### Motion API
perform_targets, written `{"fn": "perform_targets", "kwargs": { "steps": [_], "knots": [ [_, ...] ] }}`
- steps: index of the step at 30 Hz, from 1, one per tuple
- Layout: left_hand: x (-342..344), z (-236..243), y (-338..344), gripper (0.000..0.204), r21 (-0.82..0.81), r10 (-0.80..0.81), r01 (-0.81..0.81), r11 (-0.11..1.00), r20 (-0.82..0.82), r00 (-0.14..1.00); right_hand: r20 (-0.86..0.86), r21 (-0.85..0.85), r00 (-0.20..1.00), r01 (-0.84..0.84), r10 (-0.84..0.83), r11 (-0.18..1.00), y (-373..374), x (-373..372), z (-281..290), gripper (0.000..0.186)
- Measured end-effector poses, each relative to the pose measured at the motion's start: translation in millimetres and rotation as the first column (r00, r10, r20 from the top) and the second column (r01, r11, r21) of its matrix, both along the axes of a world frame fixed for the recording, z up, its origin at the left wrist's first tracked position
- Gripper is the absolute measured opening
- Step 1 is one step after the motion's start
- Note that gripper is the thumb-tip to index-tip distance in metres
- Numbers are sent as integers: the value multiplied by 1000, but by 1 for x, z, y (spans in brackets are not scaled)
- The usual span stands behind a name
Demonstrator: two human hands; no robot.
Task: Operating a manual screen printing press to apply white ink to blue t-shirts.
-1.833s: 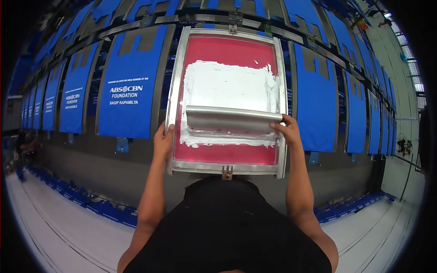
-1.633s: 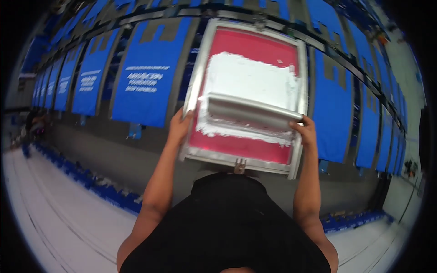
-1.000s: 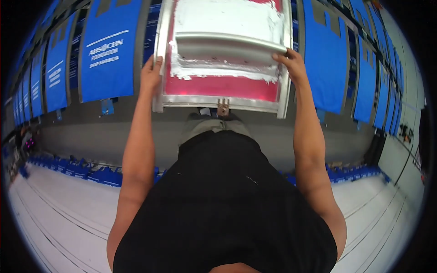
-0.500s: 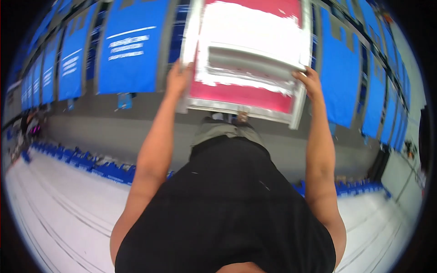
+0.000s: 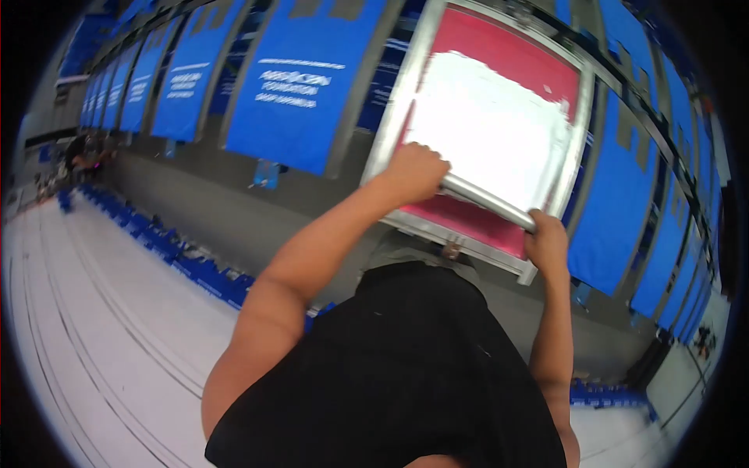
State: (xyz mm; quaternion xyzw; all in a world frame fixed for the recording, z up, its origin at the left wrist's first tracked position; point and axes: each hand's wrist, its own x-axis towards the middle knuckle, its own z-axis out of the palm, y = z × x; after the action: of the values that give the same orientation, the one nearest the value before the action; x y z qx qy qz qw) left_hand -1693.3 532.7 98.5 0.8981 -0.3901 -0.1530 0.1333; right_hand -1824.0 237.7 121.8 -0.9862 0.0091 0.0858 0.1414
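A silver-framed printing screen (image 5: pixel 406 92) lies before me, its pink-red mesh (image 5: pixel 511 45) showing at the far and near ends. Thick white ink (image 5: pixel 488 113) covers the middle. Across the near part of the screen runs a grey metal squeegee (image 5: pixel 490 203), tilted in the view. My left hand (image 5: pixel 418 173) is closed over its left end, and my right hand (image 5: pixel 548 243) wraps its right end. The squeegee's lower edge is hidden, so I cannot tell how firmly it touches the mesh.
Blue printed cloth pieces (image 5: pixel 300 86) lie on grey boards in a row to the left. More blue pieces (image 5: pixel 616 187) continue on the right, beside a dark rail (image 5: pixel 640 105). A metal clip (image 5: pixel 451 248) sits at the screen's near edge. Blue items line the white floor behind me.
Both hands have left the screen frame's side rails and closed on the squeegee's ends. The view has turned, so the screen appears farther right and tilted.
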Motion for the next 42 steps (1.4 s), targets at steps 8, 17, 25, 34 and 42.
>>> {"fn": "perform_targets", "kwargs": {
  "steps": [8, 17, 25, 34, 42],
  "knots": [
    [110, 1, 7, 23, -148, 201, -170, 974, 229, 952, 221, -59, 969, -98, 109, 993, -1, 142, -32, 29],
    [104, -15, 103, 38, -151, 134, -97, 984, 255, 958, 212, -165, 968, -98, 132, 981, 109, 141, -38, 31],
    [9, -6, 355, 31, -138, 116, -103, 985, 93, 989, -22, 37, 994, -103, 104, 994, 361, 53, -18, 32],
    [13, -93, 393, 29, -277, 232, -162, 947, 244, 942, 60, 45, 996, -64, 62, 997, 404, 72, -98, 32],
    [249, -44, 252, 17, 34, 234, -245, 969, 201, 951, 117, -172, 993, -1, 21, 985, 270, 283, -67, 24]
  ]
}}
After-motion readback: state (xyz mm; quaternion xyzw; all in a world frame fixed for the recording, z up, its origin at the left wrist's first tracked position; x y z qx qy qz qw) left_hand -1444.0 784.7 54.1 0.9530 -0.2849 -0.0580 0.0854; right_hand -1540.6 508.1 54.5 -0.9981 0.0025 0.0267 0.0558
